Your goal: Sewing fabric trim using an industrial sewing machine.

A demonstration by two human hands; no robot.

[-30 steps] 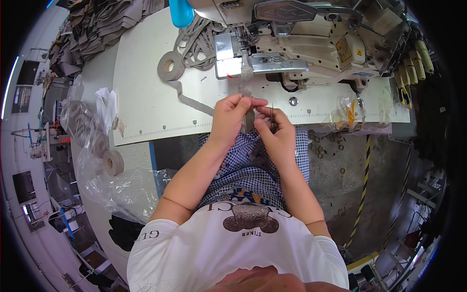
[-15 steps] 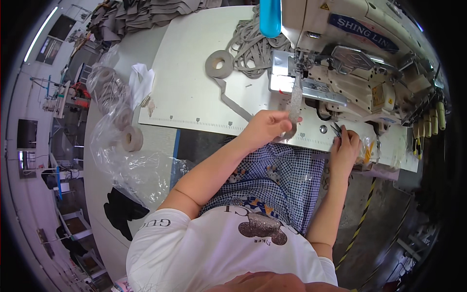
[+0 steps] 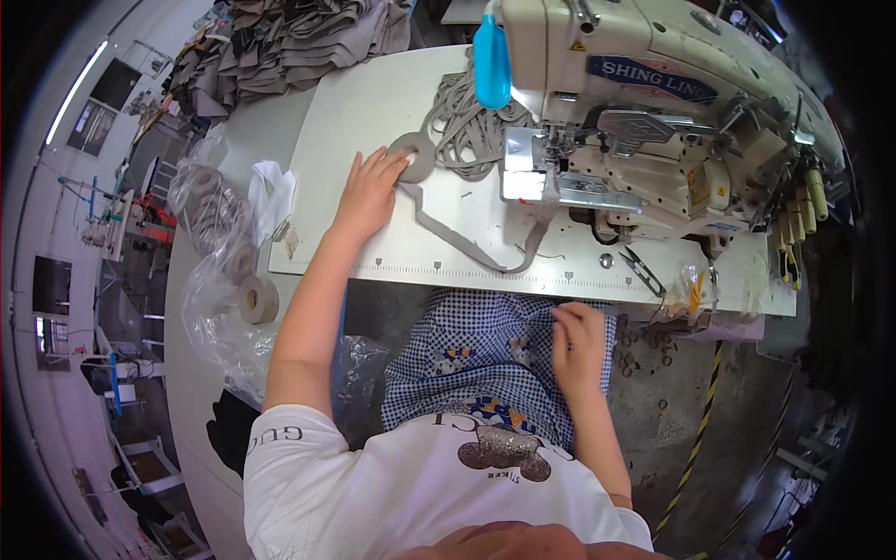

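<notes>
Grey tape roll (image 3: pixel 412 157) is lying under your spread left hand (image 3: pixel 367 194) on the bench (image 3: pixel 373 103); your right hand (image 3: pixel 579 343), fingers loosely curled and holding nothing, is resting on your lap; next, it probably needs feeding toward the sewing machine (image 3: pixel 644 121).

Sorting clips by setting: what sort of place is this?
Probably a garment workshop: an industrial sewing machine on a white table, stacked grey fabric pieces behind it, and grey webbing strap fed under its needle, the left hand by the strap roll.
</notes>
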